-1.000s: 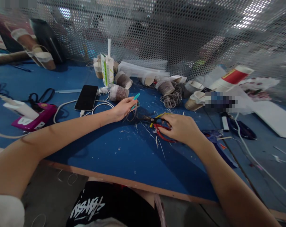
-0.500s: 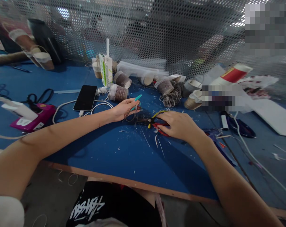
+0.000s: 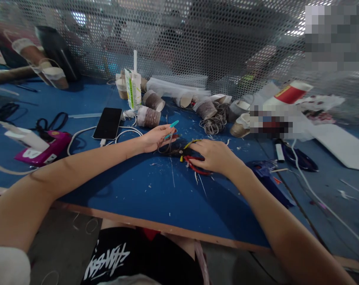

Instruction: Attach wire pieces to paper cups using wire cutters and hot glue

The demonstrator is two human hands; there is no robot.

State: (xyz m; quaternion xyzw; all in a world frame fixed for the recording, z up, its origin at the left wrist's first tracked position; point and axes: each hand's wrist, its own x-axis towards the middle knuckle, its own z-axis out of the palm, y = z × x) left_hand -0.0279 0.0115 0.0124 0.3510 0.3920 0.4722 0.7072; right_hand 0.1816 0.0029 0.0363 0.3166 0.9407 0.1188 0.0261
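Observation:
My left hand [image 3: 155, 138] is closed in a pinch on thin grey-brown string [image 3: 165, 147], which hangs in a loose loop below the fingers. Slim teal tips that look like long nails stick out at its thumb and fingers. To its right, my right hand [image 3: 213, 156] grips scissors [image 3: 181, 152] with dark blades and red and yellow handles. The blades point left and reach the string under my left hand; whether they are apart is too dark to tell. Behind my left hand lies a small cup wrapped in string [image 3: 150, 116].
A phone [image 3: 108, 123] with a white cable lies left, beyond it a magenta device [image 3: 44, 148]. A drink carton [image 3: 133, 89], more wrapped cups [image 3: 205, 109] and a tangle of string [image 3: 213, 123] stand along the back. A perforated metal screen [image 3: 167, 39] rises behind. White scraps litter the blue table [image 3: 132, 186].
My right hand has moved a little to the left with the scissors, bringing the blades closer under my left hand. The handles are spread wider. My left hand stays almost in place.

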